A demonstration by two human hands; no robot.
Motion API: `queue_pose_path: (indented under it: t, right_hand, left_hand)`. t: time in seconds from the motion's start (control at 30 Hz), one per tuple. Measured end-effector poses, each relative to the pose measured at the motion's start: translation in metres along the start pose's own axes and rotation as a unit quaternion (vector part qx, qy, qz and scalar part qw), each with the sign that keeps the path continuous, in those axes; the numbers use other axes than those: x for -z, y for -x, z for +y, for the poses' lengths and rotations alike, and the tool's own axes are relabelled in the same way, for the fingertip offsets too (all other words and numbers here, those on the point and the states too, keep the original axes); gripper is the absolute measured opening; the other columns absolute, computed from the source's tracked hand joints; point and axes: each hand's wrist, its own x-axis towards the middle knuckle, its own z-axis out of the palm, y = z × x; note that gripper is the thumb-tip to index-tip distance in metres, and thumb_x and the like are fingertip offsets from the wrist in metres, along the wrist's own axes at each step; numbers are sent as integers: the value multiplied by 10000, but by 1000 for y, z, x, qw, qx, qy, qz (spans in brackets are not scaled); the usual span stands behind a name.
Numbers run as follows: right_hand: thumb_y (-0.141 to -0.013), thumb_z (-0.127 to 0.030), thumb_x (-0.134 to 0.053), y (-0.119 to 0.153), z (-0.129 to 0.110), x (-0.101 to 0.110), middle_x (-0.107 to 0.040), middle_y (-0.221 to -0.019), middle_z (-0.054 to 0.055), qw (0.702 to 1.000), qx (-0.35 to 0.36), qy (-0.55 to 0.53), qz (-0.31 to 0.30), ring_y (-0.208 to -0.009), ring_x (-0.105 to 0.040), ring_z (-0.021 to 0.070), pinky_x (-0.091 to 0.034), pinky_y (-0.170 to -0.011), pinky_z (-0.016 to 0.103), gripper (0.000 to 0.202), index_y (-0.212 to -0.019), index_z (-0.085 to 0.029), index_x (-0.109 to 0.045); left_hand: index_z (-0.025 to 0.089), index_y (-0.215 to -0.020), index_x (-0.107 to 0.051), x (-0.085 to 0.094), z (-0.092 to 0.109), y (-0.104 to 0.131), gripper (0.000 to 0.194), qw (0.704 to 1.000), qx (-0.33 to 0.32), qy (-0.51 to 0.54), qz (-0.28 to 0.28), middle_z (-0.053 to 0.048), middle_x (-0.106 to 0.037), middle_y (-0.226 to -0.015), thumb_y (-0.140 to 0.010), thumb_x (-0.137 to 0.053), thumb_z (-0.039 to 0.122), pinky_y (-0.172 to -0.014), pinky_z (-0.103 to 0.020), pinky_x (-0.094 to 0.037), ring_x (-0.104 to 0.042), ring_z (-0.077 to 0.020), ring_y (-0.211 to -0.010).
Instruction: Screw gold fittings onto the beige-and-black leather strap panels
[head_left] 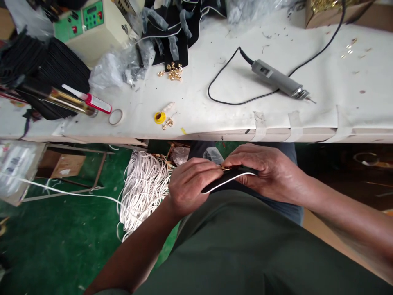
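Both my hands grip one black piece with a white edge [229, 178], held tilted just off the table's front edge, above my lap. My left hand [194, 180] pinches its left end, fingers bent over the top. Around the right end closes my right hand [260, 168], with the thumb hidden in part. Between my fingertips a small gold-coloured metal fitting [225, 167] shows on the black piece; its exact shape is mostly covered.
On the white table [202, 110] lie a grey corded electric screwdriver [278, 80], a pile of gold fittings [175, 72], a yellow cap [159, 118], a red-and-white glue bottle [92, 100] and a tape ring [116, 117]. A heap of white cord [143, 188] rests on the green floor.
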Motion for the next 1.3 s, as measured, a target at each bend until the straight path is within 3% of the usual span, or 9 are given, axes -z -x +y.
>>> queue_pose_path:
  t: [0.17,0.33,0.5,0.7,0.87,1.0,1.13,1.2,1.3]
  right_hand:
    - [-1003,-222,-645,1,5,3,-765,-1040,77,999,-37,18,-7,-955,-714,194,-540,-859,288,165,-1135,-202,-742]
    - [-1028,-284,-595,-3,23,16,-727,-957,50,991,-136,13,-16,-846,-661,165,-489,-767,268,180,-1070,-194,-746]
    - [-973,-322,-607,-23,45,45,-670,-827,11,965,-250,62,-39,-744,-580,152,-426,-681,259,185,-901,-190,-714]
    - [-863,-266,-640,-57,63,66,-521,-606,-28,917,-383,67,-85,-585,-443,118,-316,-545,258,145,-753,-175,-664]
    - [-765,-200,-660,-87,89,74,-476,-574,-44,910,-395,107,-71,-598,-446,110,-311,-541,248,116,-661,-174,-616]
    - [-768,-207,-671,-92,99,71,-482,-557,-35,902,-404,137,-61,-589,-477,121,-322,-536,255,164,-622,-170,-603]
    - [-845,-246,-651,-87,103,69,-520,-594,-22,901,-401,149,-68,-624,-513,130,-356,-567,253,195,-667,-168,-640]
    - [-876,-253,-639,-87,104,69,-550,-624,-12,900,-400,159,-73,-648,-528,135,-362,-586,253,211,-684,-167,-641]
    - [-884,-231,-636,-87,105,68,-552,-631,-4,894,-402,184,-75,-658,-524,144,-341,-590,261,214,-679,-169,-624]
  left_hand:
    - [219,-1019,-729,-9,-8,-2,141,999,40,17,9,-40,-818,-954,-909,-785,151,-887,-334,-637,-772,-181,-955]
    - [198,-893,-725,-34,-31,-15,69,988,150,33,-10,-12,-776,-818,-888,-789,173,-747,-263,-583,-726,-147,-758]
    - [212,-946,-766,-59,-61,-51,95,942,299,132,-81,-5,-808,-896,-851,-758,221,-755,-270,-563,-735,-176,-804]
    - [185,-939,-790,-81,-98,-76,195,895,369,224,-115,-19,-803,-861,-767,-716,238,-722,-295,-553,-740,-220,-819]
    - [167,-823,-777,-104,-137,-94,179,887,396,215,-105,-2,-777,-752,-661,-709,198,-640,-293,-509,-723,-226,-740]
    - [174,-800,-779,-100,-140,-112,185,887,401,175,-147,-8,-790,-775,-620,-738,157,-648,-297,-517,-746,-247,-773]
    - [195,-826,-776,-92,-138,-121,196,893,391,113,-189,-27,-786,-826,-636,-816,224,-747,-353,-551,-749,-287,-854]
    - [211,-945,-776,-90,-138,-118,314,896,395,81,-184,-55,-785,-961,-649,-850,286,-848,-416,-553,-730,-324,-970]
    - [234,-1276,-674,-93,-134,-103,619,943,314,-11,-112,-112,-690,-1304,-695,-878,296,-1009,-477,-523,-632,-344,-1224]
